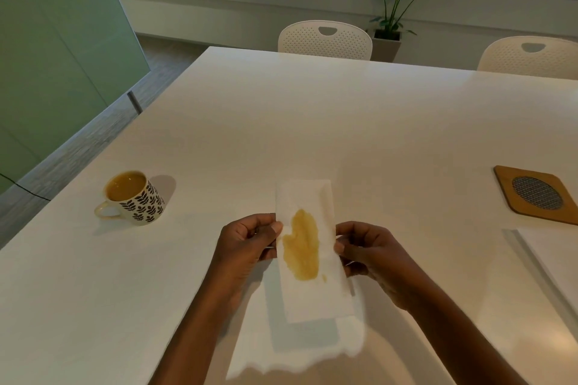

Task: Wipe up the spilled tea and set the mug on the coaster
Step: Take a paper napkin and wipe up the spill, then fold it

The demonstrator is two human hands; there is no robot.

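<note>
My left hand (247, 239) pinches the left long edge of a white paper towel (312, 294) between thumb and curled fingers. My right hand (366, 251) pinches the opposite long edge in the same manner. The towel is held stretched between them, lengthwise away from me, and casts a shadow on the white table (312, 119) beneath it. A yellow-brown tea stain (301, 247) marks the middle of the towel, between my two thumbs, with one small spot just beside its near end. The towel's near end looks ragged and blurred, and I cannot tell whether it touches the table. The mug (131, 197) stands upright on the table to my left, well apart from the towel. It is white with a dark leaf pattern, holds tea, and its handle points to the near left. The wooden coaster (531, 194), with a round mesh inset, lies flat on the table at the far right, well apart from the mug. Two white perforated chairs (325, 40) stand at the table's far edge, with a potted plant (394, 9) behind them below the window.
</note>
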